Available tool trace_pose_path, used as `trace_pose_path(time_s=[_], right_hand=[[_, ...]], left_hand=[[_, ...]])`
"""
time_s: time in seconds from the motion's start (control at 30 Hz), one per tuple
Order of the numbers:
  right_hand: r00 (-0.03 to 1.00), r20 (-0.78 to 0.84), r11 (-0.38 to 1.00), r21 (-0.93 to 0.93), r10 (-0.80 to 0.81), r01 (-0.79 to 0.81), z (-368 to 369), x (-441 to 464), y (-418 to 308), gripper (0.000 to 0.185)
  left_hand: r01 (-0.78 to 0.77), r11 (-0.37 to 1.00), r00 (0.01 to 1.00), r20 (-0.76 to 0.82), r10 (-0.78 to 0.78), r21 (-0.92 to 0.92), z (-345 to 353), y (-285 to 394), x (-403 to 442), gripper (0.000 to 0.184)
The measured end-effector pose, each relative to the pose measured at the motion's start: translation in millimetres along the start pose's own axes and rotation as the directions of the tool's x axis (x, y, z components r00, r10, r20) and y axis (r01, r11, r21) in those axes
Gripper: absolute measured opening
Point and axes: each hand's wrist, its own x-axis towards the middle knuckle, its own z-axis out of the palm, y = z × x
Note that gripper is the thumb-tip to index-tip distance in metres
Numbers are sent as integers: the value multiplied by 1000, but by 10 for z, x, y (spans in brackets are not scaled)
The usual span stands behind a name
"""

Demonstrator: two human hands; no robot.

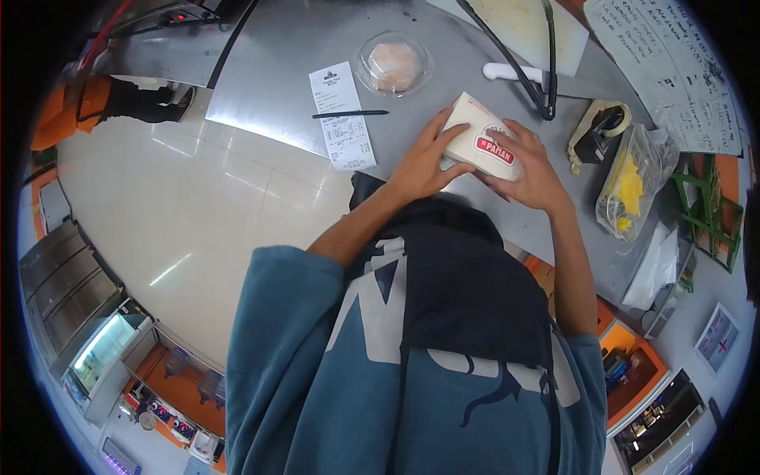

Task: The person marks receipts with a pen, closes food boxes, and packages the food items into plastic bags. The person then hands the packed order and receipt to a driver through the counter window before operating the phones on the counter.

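Note:
A white paper food box [469,119] with a red "PAMAN" label is held over the steel table [277,47], close to my body. My left hand [427,161] grips its left side, thumb along the lower edge. On the right side, my right hand [532,168] wraps round the box, with fingers across the printed face. Left of the box lie a printed receipt [339,91] and a black pen [352,114] across it. Behind them sits a clear plastic container [393,63] with a pale round food inside. What the box contains is hidden.
A white-handled knife [514,73] and black tongs [522,75] lie by a white cutting board [566,47]. To the right are a tape dispenser [599,134] and a clear tray [625,190] with yellow pieces. A person in orange [95,103] is at far left.

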Motion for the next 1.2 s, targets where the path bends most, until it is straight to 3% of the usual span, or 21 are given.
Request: trace_pose_path(time_s=[0.1, 0.3, 0.43, 0.53, 0.6, 0.7, 0.77, 0.8, 0.83, 0.93, 1.0, 1.07, 1.1, 1.13, 1.17, 1.2], right_hand=[[978, -134, 967, -219, -160, 128, 264, -26, 36, 74], [982, -116, 969, -216, -150, 122, 231, -87, 70, 70], [947, -257, 957, -263, -191, 122, 436, -113, 91, 67], [954, -275, 941, -337, -121, 22, 454, -283, 35, 64], [947, -308, 945, -327, -94, -13, 574, -388, 104, 63], [926, -339, 950, -306, -163, 55, 697, -356, 333, 65], [938, -281, 931, -353, -203, 96, 618, -287, 447, 66], [942, -249, 918, -377, -226, 121, 568, -269, 478, 66], [954, -201, 897, -425, -223, 120, 431, -263, 426, 53], [844, -505, 945, -326, -180, 6, 257, -325, 940, 41], [559, -776, 950, 163, 291, -268, -94, -487, 1187, 32], [240, -862, 793, 258, 447, -552, -384, -532, 1495, 30], [244, -668, 688, 549, 703, -475, -491, -550, 1562, 29], [277, -402, 485, 781, 873, -393, -598, -565, 1606, 27], [340, -100, 215, 923, 935, -319, -667, -582, 1635, 25], [376, -62, 183, 938, 924, -296, -691, -604, 1658, 24]], left_hand=[[34, 996, 999, -38, -37, -79, 95, -58, -92, 48], [132, 930, 991, 73, -114, -343, -60, -317, -53, 43], [151, 927, 987, 110, -119, -342, -109, -286, -32, 45], [102, 972, 979, 195, -61, -211, -251, -198, -16, 45], [-56, 997, 961, 275, 40, 49, -322, -174, -11, 47], [-367, 811, 886, 438, 154, 456, -267, -15, 195, 53], [-556, 617, 774, 617, 140, 557, -164, 194, 533, 59], [-575, 607, 760, 633, 149, 548, -67, 181, 659, 59], [-591, 598, 747, 646, 154, 541, 26, 162, 783, 60], [-622, 561, 745, 634, 208, 547, 181, 183, 943, 59], [-609, 540, 763, 614, 199, 582, 218, 178, 933, 59], [-606, 529, 765, 618, 182, 594, 218, 184, 937, 59], [-608, 526, 762, 624, 174, 595, 226, 188, 930, 59], [-613, 519, 757, 631, 171, 595, 236, 189, 928, 59], [-616, 513, 755, 634, 167, 598, 239, 188, 933, 59], [-614, 507, 757, 633, 163, 604, 237, 192, 941, 59]])
